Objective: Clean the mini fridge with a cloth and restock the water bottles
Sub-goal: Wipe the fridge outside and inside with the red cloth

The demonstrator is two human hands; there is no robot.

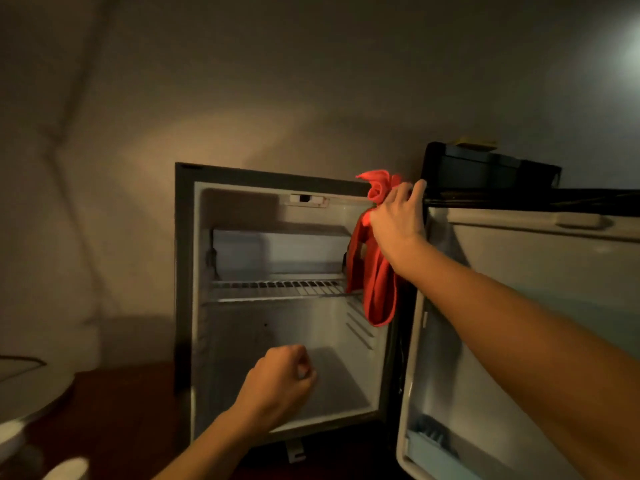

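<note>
The mini fridge [183, 271] stands open in the middle, its white inside bare apart from a wire shelf [277, 289] and a small freezer box above it. Its door [519, 306] swings out to the right. My right hand [394, 220] is at the fridge's top right corner by the hinge, shut on a red cloth [375, 285] that hangs down over the right inner wall. My left hand [280, 382] is curled into a fist low in front of the lower compartment, holding nothing that I can see. No water bottles are in view.
A black box-like object [485, 168] sits on top behind the door. A white rounded object [20, 403] lies at the far left on a dark reddish surface [121, 410]. A plain wall is behind the fridge.
</note>
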